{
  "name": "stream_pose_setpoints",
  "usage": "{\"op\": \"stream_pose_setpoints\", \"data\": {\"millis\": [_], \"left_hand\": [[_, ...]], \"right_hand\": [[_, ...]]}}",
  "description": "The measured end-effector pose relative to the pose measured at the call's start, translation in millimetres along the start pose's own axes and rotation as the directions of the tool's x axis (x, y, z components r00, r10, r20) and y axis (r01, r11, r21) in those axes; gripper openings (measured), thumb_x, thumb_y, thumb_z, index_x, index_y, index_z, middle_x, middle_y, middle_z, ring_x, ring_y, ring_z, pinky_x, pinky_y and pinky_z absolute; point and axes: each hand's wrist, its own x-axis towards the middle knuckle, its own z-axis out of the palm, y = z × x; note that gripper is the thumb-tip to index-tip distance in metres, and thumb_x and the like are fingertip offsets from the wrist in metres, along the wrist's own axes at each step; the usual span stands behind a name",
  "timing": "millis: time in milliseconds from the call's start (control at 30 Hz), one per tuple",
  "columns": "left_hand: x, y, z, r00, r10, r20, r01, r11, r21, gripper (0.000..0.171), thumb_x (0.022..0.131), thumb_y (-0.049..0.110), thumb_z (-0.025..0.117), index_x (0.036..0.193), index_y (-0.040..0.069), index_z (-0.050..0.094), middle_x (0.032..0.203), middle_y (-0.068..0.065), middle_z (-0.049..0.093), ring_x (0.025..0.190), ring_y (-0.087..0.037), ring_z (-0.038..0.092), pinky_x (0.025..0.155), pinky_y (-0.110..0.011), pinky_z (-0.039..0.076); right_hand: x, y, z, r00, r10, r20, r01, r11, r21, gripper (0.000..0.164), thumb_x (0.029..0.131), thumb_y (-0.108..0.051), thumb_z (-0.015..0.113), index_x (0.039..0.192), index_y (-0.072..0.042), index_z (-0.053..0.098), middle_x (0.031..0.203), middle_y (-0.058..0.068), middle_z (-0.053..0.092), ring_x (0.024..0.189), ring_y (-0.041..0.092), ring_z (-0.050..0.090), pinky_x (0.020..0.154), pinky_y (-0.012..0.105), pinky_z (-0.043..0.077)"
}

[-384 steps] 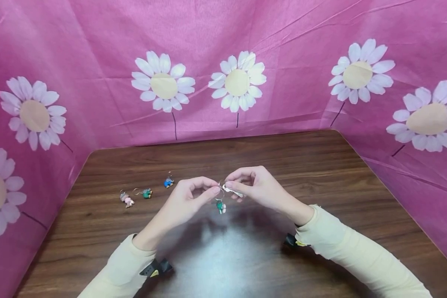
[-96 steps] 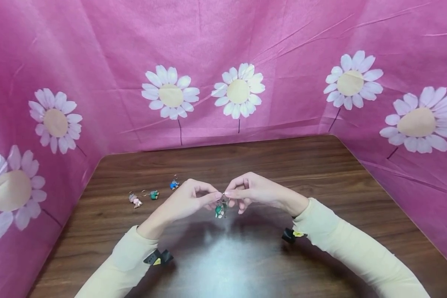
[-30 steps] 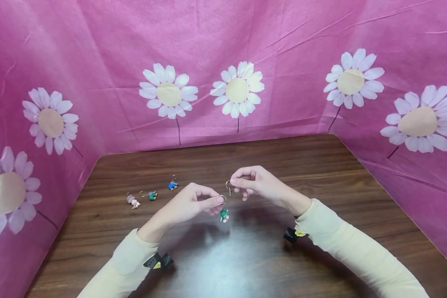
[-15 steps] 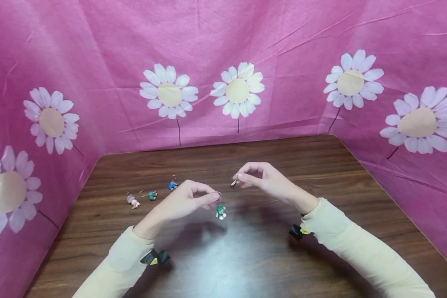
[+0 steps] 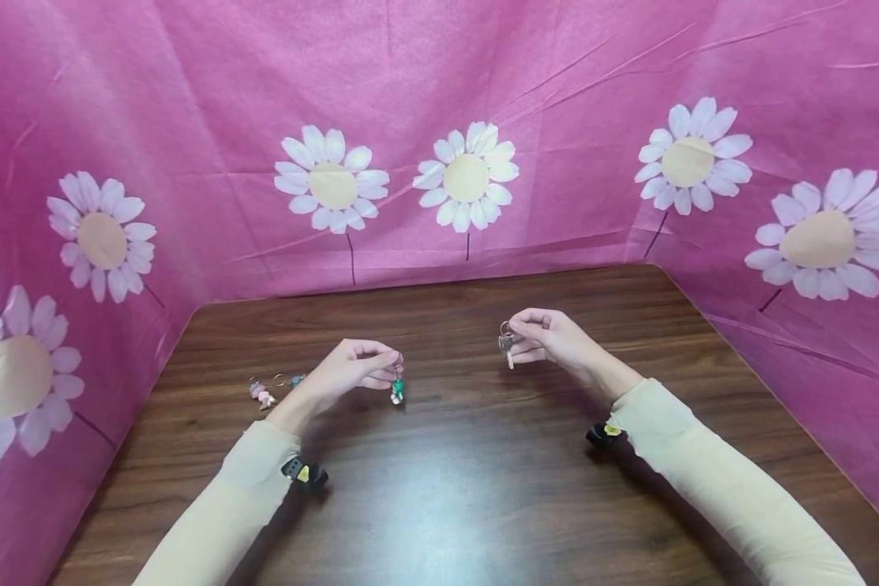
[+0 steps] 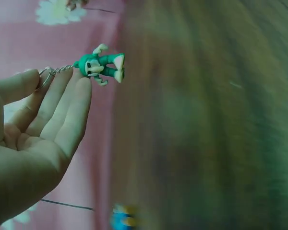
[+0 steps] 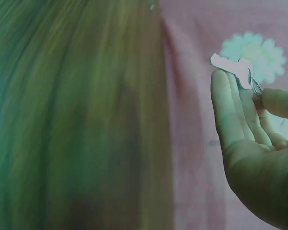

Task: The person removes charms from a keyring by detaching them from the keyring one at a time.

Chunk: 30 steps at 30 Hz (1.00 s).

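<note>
Between thumb and forefinger, my left hand [image 5: 339, 376] pinches the ring of a keychain [image 5: 398, 391] above the table. From its short chain hangs a small green figurine with pale feet, clearest in the left wrist view [image 6: 100, 66]. Farther right, my right hand [image 5: 562, 343] pinches a metal key ring from which a silver key [image 5: 509, 352] dangles. In the right wrist view the key [image 7: 240, 71] lies bright against the fingers. A wide gap separates the two hands, and the keychain and key are apart.
On the wooden table [image 5: 439, 505] at left lie a pink-and-grey figurine keychain [image 5: 262, 396] and another green one [image 5: 296, 380], partly behind my left hand. A blue keychain [image 6: 122, 219] shows in the left wrist view. Pink flowered cloth [image 5: 571, 203] walls the table's back and sides.
Earlier, both hands worked together at the rings, key and green keychain close together. Then they came apart; my left hand moved left with the keychain, my right hand right with the key.
</note>
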Motion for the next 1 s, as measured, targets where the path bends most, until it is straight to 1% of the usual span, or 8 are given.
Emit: {"op": "stream_pose_setpoints", "data": {"millis": [200,300,367,433,533,633,767,1000], "left_hand": [[13.9,-20.1,-6.8,0.991,-0.102,-0.084,0.103,0.995,0.014,0.039,0.103,0.015,0.061,0.124,-0.018,0.058,0.110,-0.027,0.071,0.092,-0.023,0.073,0.087,-0.042,0.059],[24.1,-24.2,-10.0,0.980,-0.134,-0.149,0.140,0.989,0.035,0.036,0.103,0.014,0.060,0.123,-0.016,0.060,0.105,-0.022,0.073,0.084,-0.018,0.072,0.081,-0.036,0.061],[31.6,-25.7,-11.4,0.968,-0.159,-0.195,0.170,0.985,0.041,0.033,0.103,0.013,0.060,0.121,-0.014,0.062,0.100,-0.019,0.073,0.078,-0.015,0.071,0.075,-0.031,0.061],[38.9,-27.3,-12.2,0.956,-0.183,-0.230,0.198,0.979,0.040,0.030,0.103,0.012,0.060,0.119,-0.014,0.063,0.095,-0.015,0.072,0.072,-0.013,0.068,0.069,-0.028,0.061],[47.8,-31.2,-12.1,0.938,-0.223,-0.267,0.238,0.971,0.026,0.027,0.103,0.010,0.059,0.117,-0.012,0.063,0.087,-0.011,0.066,0.064,-0.013,0.065,0.062,-0.025,0.060],[54.1,-36.3,-10.5,0.923,-0.258,-0.286,0.270,0.963,0.002,0.025,0.103,0.010,0.057,0.116,-0.010,0.062,0.080,-0.009,0.061,0.060,-0.013,0.065,0.058,-0.026,0.060],[57.6,-36.7,-10.1,0.920,-0.260,-0.292,0.269,0.963,-0.012,0.022,0.104,0.008,0.054,0.117,-0.009,0.058,0.078,-0.009,0.059,0.059,-0.014,0.067,0.058,-0.027,0.060],[54.4,-28.1,-14.7,0.911,-0.263,-0.317,0.272,0.962,-0.015,0.020,0.105,0.006,0.052,0.119,-0.008,0.053,0.078,-0.010,0.059,0.059,-0.014,0.067,0.056,-0.025,0.059]], "right_hand": [[5,23,-23,0.987,0.152,-0.041,-0.155,0.986,-0.067,0.023,0.106,-0.014,0.055,0.116,0.007,0.053,0.093,0.011,0.070,0.079,0.019,0.072,0.078,0.037,0.061],[9,29,-30,0.989,0.132,-0.063,-0.143,0.963,-0.227,0.027,0.105,-0.015,0.057,0.115,0.011,0.057,0.093,0.010,0.071,0.080,0.016,0.070,0.074,0.033,0.062],[12,29,-34,0.993,0.075,-0.088,-0.106,0.899,-0.424,0.027,0.103,-0.017,0.061,0.112,0.008,0.064,0.086,0.006,0.070,0.075,0.013,0.067,0.070,0.028,0.059],[16,28,-38,0.995,0.030,-0.099,-0.083,0.803,-0.590,0.023,0.101,-0.019,0.064,0.106,0.003,0.070,0.081,0.002,0.069,0.072,0.012,0.063,0.067,0.027,0.055],[22,26,-44,0.996,0.036,-0.085,-0.085,0.716,-0.693,0.019,0.100,-0.020,0.066,0.102,-0.002,0.073,0.077,0.001,0.064,0.071,0.014,0.057,0.067,0.029,0.051],[27,26,-50,0.991,0.117,-0.065,-0.131,0.744,-0.655,0.020,0.101,-0.016,0.063,0.104,0.002,0.071,0.084,0.001,0.066,0.076,0.015,0.058,0.070,0.030,0.056],[34,25,-53,0.979,0.185,-0.081,-0.195,0.766,-0.612,0.021,0.104,-0.014,0.060,0.107,0.005,0.066,0.084,0.002,0.067,0.073,0.014,0.058,0.066,0.028,0.058],[44,21,-48,0.978,0.184,-0.101,-0.207,0.774,-0.599,0.024,0.105,-0.018,0.058,0.109,0.005,0.060,0.084,0.007,0.061,0.073,0.015,0.058,0.065,0.029,0.059]]}}
